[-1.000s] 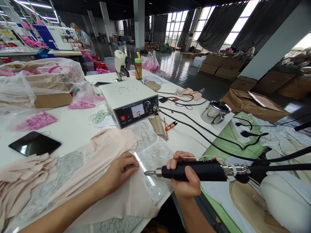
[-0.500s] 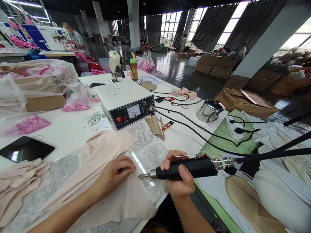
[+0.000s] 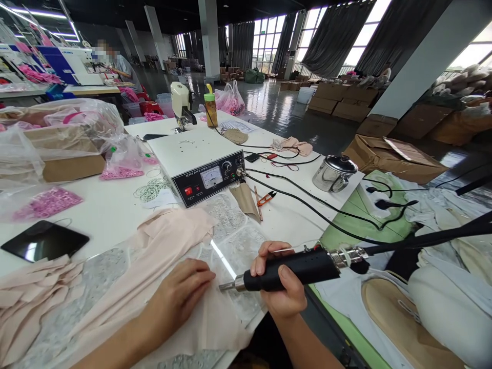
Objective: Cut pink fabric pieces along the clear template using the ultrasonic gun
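My right hand is wrapped around the black handle of a welding tool. Its metal tip points left, close to my left fingertips. A thick black cable runs from the tool off to the right. My left hand lies on pale pink fabric with the fingers curled down onto the cloth, pressing it flat. The fabric rests over a clear sheet on the white table. Behind it stands a white control box with a dial and a red button.
A black phone and a stack of pink fabric pieces lie at left. Bags of pink rings, a cardboard box, orange snips, a steel pot and cables are around. Another person sits at a sewing machine far back left.
The welding tool's tip has dropped lower and moved left toward my left hand. My left hand has slid slightly toward me and flattened more on the fabric.
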`<state>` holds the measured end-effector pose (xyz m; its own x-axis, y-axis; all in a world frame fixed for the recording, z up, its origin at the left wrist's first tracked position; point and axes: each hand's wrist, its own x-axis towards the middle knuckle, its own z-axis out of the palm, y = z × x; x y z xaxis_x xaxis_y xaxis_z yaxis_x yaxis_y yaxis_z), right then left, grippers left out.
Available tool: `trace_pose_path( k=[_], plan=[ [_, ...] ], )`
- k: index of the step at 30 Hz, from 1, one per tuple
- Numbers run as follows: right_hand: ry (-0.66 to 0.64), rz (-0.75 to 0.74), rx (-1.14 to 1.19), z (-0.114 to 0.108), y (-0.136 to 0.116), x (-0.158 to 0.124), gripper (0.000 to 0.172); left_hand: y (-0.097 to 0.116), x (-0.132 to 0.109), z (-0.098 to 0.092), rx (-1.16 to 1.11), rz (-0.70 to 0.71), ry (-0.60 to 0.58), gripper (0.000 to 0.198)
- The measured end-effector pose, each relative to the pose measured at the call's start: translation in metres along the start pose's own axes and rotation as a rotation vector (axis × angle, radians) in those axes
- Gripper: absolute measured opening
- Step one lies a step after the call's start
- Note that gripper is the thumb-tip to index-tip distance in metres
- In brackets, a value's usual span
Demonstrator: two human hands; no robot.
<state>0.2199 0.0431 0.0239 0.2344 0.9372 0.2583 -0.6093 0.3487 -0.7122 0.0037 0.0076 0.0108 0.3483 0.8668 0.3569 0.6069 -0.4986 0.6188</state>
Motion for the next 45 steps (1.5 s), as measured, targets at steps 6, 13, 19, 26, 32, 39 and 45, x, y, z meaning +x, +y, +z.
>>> trace_pose_path(
  k=[6,13,19,26,32,39,45],
  plan=[
    [-0.062,0.024,0.060,0.000,0.003,-0.001,0.019,0.001,-0.016,0.005,0.281,0.216,-0.053,0.033],
    [-0.059,0.039,0.018,0.002,0.001,-0.003,0.022,-0.005,-0.020,0.010,0.362,0.287,-0.057,0.042],
    [-0.077,0.058,0.015,0.004,-0.003,-0.004,0.021,-0.005,-0.024,0.014,0.406,0.314,-0.029,0.040],
    [-0.081,0.051,0.016,0.003,-0.002,-0.005,0.022,-0.008,-0.030,0.012,0.529,0.370,-0.077,0.045],
    [-0.071,0.049,-0.019,0.002,-0.003,-0.006,0.021,-0.005,-0.031,0.009,0.589,0.367,-0.143,0.050],
    [-0.088,0.041,-0.024,0.003,-0.005,-0.006,0.021,-0.005,-0.031,0.012,0.568,0.369,-0.085,0.053],
    [-0.096,0.039,-0.002,0.003,-0.004,-0.007,0.021,-0.007,-0.034,0.015,0.566,0.345,-0.094,0.055]
  ],
)
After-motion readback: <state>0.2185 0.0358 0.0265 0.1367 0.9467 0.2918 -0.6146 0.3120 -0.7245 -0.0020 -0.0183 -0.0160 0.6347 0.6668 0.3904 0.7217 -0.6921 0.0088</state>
